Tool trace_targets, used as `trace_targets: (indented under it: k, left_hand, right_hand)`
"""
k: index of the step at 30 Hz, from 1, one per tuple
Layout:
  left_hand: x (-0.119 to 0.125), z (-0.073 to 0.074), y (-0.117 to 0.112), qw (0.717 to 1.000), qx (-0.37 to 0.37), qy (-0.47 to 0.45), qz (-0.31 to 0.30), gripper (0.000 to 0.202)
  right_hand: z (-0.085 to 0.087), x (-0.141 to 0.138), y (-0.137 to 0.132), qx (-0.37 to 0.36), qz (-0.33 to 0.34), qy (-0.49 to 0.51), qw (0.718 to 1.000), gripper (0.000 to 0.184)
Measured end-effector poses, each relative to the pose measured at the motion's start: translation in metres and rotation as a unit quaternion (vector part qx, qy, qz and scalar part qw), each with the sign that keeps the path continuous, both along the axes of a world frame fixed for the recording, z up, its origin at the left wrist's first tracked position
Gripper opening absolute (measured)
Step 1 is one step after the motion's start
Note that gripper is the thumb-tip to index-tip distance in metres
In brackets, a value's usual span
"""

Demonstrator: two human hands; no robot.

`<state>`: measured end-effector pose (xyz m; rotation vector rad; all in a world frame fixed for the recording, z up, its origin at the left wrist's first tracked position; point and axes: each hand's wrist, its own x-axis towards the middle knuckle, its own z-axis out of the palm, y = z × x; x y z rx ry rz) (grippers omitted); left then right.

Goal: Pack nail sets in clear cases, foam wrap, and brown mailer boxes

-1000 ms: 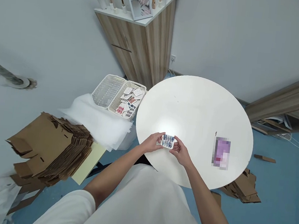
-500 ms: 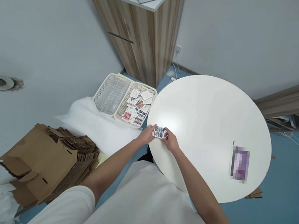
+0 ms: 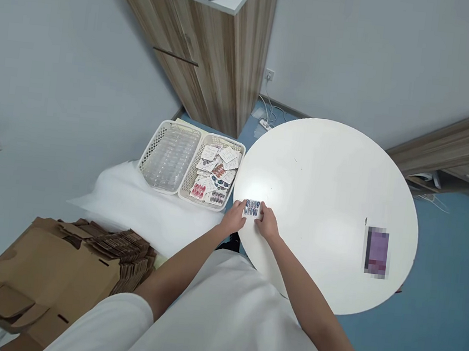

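Observation:
Between my two hands is a small white card of press-on nails [image 3: 252,207], with rows of blue and silvery nails facing up. My left hand [image 3: 234,217] pinches the card's left edge, and my right hand [image 3: 267,222] grips its right edge. The card is at the left edge of the round white table [image 3: 327,168]; whether it touches the tabletop I cannot tell. Just beyond my left hand, a white basket [image 3: 222,206] contains a heap of similar nail cards [image 3: 218,169], some showing red, orange or dark nails.
A second white basket [image 3: 147,152] holds clear plastic trays [image 3: 170,156]. White foam sheeting [image 3: 130,209] lies in front of the baskets. Flattened cardboard boxes [image 3: 56,274] are stacked at lower left. A pixelated purple item [image 3: 377,252] lies on the table's right. Behind stands a wooden cabinet [image 3: 214,45].
The nail card now lies flatter to my view, with its rows more plainly visible. Both hands still hold its sides. The camera view has shifted slightly.

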<state>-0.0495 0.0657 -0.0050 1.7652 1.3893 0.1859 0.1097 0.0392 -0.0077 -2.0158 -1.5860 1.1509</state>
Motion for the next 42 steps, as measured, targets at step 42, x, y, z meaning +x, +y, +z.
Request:
trace_targets:
  k: [42]
  left_hand:
    - [0.0,-0.013,0.02,0.962,-0.071,-0.185,0.188,0.071]
  right_hand:
    - [0.001,-0.028,0.009,-0.027,-0.13,0.211,0.968,0.072]
